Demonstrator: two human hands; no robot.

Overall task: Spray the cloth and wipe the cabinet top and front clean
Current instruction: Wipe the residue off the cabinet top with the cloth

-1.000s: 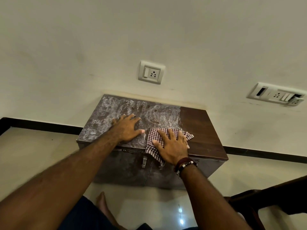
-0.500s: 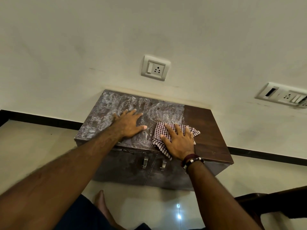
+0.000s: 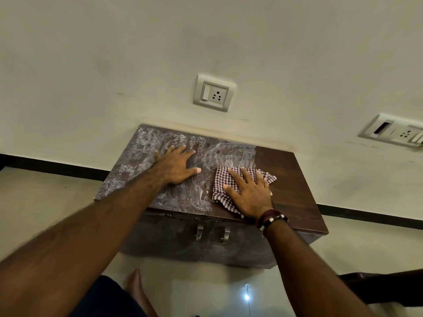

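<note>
Cloth (image 3: pixel 229 183): red/white check, lies flat on cabinet top (image 3: pixel 295 179), approx centre, slightly right of middle and toward near edge. One corner of cloth hangs a bit over the near edge, below the palm. Crumpled at right side.

R hand (image 3: pixel 248 193): palm down on cloth, fingers spread, pressing it flat to the surface; nothing pinched. Fingertips point to far side/wall. Thumb out to the left, on cloth. Wrist sits over near edge of top; dark red + beaded bands (image 3: pixel 271 219) on wrist. R forearm runs straight in from near right.

L hand (image 3: pixel 177 165): palm down, flat on bare top just left of cloth, not touching it. Fingers spread, thumb pointing right toward cloth. Holds nothing. L arm extended long from near left, elbow nearly straight.

Top surface: left + centre part covered w/ whitish smeared film, swirl marks visible. Right part, from about the cloth's far right edge onward, dark clean wood. Boundary btw the two fairly sharp at far side.

Cabinet front (image 3: pixel 164 239): two doors, dull grey haze, two metal handles (image 3: pixel 199 232) side by side at centre, just under the top.

Surroundings: cabinet backs onto pale wall; socket plate (image 3: pixel 214 92) above it, second switch panel (image 3: pixel 393 132) far right. Bare foot (image 3: pixel 135 282) on tiled floor near the cabinet base.
</note>
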